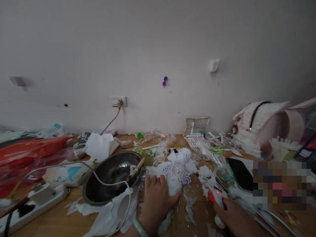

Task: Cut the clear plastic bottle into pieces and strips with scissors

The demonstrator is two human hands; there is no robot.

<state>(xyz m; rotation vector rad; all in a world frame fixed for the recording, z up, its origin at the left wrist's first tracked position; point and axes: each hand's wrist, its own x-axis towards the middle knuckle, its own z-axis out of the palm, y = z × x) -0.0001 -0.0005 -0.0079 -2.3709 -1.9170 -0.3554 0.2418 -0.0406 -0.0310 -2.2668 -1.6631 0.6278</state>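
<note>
Cluttered desk (61,223): left hand (155,197) on tissue wad (176,174), right hand (232,215) gripping lighter (216,196).

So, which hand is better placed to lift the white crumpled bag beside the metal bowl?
Probably the left hand: its fingers already rest on the white crumpled bag. The right hand is farther off and holds a small red-and-white object.

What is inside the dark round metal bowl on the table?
Inside the dark round metal bowl lies a wooden-handled utensil, its head unclear. A white cable crosses the rim; the near interior is hidden.
</note>
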